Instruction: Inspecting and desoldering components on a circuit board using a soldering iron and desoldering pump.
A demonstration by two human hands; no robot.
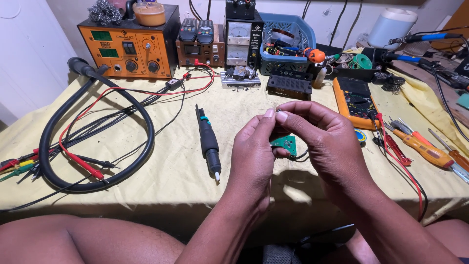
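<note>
Yellow cloth, soft and creased, covered the tabletop (161,161) before a pale wall. Above it the left hand (251,156) and right hand (325,146) met, thumb and fingertips of both pinched shut on something too small to identify. A small green circuit board (285,143) showed between the palms; whether it hung from the fingers or lay on the cloth was unclear. A slip could drop the tiny part into the folds, in my judgement. Outward lay a slim black soldering handpiece (207,142), a thick looped rubber hose (141,117), an orange multimeter (355,100) and 1 boxy orange station (128,46).
</note>
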